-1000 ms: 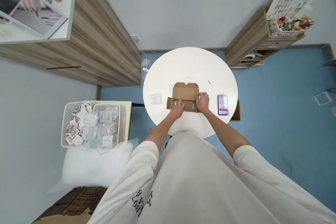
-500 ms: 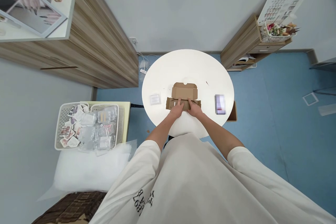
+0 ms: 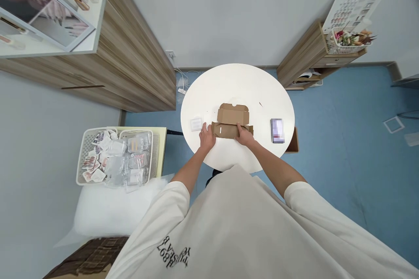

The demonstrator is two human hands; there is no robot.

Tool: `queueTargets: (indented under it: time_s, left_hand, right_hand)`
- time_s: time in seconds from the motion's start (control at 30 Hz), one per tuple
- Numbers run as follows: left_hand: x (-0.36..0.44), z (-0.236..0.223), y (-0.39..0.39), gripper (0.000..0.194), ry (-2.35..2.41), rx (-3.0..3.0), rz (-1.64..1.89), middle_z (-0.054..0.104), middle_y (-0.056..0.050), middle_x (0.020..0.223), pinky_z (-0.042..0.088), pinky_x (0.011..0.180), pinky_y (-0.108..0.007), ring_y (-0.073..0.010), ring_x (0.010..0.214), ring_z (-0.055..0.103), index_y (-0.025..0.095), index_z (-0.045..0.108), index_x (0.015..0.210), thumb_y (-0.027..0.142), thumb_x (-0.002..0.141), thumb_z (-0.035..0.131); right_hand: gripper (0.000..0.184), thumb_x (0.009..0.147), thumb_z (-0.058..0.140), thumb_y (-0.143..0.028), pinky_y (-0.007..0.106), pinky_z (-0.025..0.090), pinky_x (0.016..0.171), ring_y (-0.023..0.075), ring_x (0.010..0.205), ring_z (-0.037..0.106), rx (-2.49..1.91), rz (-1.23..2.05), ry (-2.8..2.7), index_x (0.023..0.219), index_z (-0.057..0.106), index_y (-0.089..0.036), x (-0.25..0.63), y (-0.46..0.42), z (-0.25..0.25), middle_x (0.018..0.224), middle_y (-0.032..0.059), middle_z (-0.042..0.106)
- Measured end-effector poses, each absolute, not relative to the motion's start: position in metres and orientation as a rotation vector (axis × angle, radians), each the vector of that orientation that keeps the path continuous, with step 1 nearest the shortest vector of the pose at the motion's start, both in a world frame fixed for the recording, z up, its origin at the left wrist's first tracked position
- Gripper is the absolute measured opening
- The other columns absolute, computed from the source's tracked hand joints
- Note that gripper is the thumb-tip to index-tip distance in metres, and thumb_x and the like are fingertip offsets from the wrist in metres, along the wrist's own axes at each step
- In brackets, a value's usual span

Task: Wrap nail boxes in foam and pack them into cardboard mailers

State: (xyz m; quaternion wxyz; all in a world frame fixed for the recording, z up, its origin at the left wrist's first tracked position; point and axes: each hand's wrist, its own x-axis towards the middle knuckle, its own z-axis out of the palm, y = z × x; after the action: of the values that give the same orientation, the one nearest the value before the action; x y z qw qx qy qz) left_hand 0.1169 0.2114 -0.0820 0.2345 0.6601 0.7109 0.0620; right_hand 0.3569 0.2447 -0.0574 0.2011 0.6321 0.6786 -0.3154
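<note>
An unfolded brown cardboard box (image 3: pixel 233 116) lies on the white oval table (image 3: pixel 242 83), its lid flap laid back toward the far side. A small white mark shows inside its near part. My right hand (image 3: pixel 244 136) grips the near wall toward the right end. Beside the left end flap rests my left hand (image 3: pixel 207 137), fingers apart and pointing away from me; whether it touches the flap is hard to tell. Just beyond those fingers sits a small clear plastic case (image 3: pixel 196 124). To the right lies a purple packet (image 3: pixel 277 130), its face blurred.
White baskets (image 3: pixel 113 157) of clear packs and printed cards stand on a side table at left. A wood-grain cabinet (image 3: pixel 137 52) rises behind it. At right, a small wooden cabinet (image 3: pixel 314 61) bears a flower basket. A brown open box (image 3: pixel 292 141) is partly under the table.
My left hand has left the box's near middle and moved left to its end flap. The right hand stays on the box. The view has shifted slightly.
</note>
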Motion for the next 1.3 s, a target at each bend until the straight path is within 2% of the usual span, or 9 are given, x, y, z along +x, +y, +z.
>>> queueTargets:
  time_s: [0.17,0.4,0.6,0.8,0.93,1.13,1.3]
  left_hand:
    - [0.122,-0.091,0.222,0.054,1.922,1.753,0.183,0.024,-0.020,0.161,0.045,0.105,-0.050,-0.0353,0.134,0.049,0.019,0.043,0.137,0.015,0.086,0.057]
    - [0.132,-0.098,0.228,0.068,1.930,1.711,0.136,0.022,-0.018,0.162,0.043,0.108,-0.049,-0.0353,0.137,0.047,0.024,0.035,0.149,0.024,0.088,0.064]
    - [0.134,-0.097,0.228,0.053,1.905,1.735,0.016,0.037,-0.014,0.155,0.038,0.111,-0.049,-0.0347,0.142,0.039,0.030,0.048,0.144,0.026,0.092,0.059]
    - [0.138,-0.090,0.227,0.046,1.840,1.756,-0.014,0.051,-0.013,0.143,0.039,0.107,-0.045,-0.0312,0.135,0.046,0.028,0.054,0.139,0.021,0.094,0.053]
    - [0.138,-0.089,0.225,0.049,1.783,1.781,-0.023,0.058,-0.010,0.137,0.041,0.104,-0.043,-0.0283,0.129,0.051,0.030,0.050,0.142,0.018,0.094,0.049]
    - [0.140,-0.079,0.217,0.058,1.740,1.858,-0.004,0.057,-0.012,0.140,0.040,0.102,-0.042,-0.0282,0.127,0.053,0.027,0.039,0.150,0.014,0.094,0.043]
    - [0.144,-0.064,0.205,0.072,1.614,1.992,0.046,0.054,-0.015,0.143,0.037,0.105,-0.043,-0.0293,0.125,0.054,0.023,0.008,0.164,0.029,0.100,0.041]
  right_hand:
    - [0.104,0.096,0.058,-0.048,0.034,0.047,0.088,0.0317,0.118,0.061,1.746,-0.902,1.871,0.162,-0.017,-0.018,0.355,0.244,-0.053,0.136,0.0185,0.060]
    - [0.107,0.096,0.059,-0.049,0.035,0.047,0.090,0.0319,0.116,0.062,1.743,-0.907,1.844,0.162,-0.018,-0.017,0.353,0.245,-0.051,0.134,0.0192,0.062]
    - [0.107,0.095,0.060,-0.047,0.036,0.048,0.088,0.0324,0.114,0.063,1.736,-0.897,1.851,0.162,-0.017,-0.015,0.352,0.246,-0.050,0.129,0.0192,0.064]
    - [0.110,0.095,0.059,-0.051,0.037,0.048,0.090,0.0326,0.115,0.063,1.720,-0.896,1.841,0.161,-0.020,-0.014,0.351,0.247,-0.046,0.133,0.0207,0.062]
    - [0.110,0.095,0.059,-0.049,0.036,0.048,0.089,0.0321,0.114,0.064,1.717,-0.909,1.835,0.161,-0.020,-0.014,0.351,0.248,-0.046,0.133,0.0213,0.062]
    - [0.109,0.094,0.062,-0.045,0.036,0.049,0.086,0.0324,0.110,0.065,1.725,-0.912,1.843,0.162,-0.018,-0.014,0.352,0.251,-0.050,0.128,0.0205,0.065]
    - [0.113,0.092,0.064,-0.048,0.038,0.049,0.091,0.0343,0.115,0.063,1.714,-0.907,1.868,0.162,-0.016,-0.012,0.352,0.252,-0.053,0.129,0.0220,0.064]
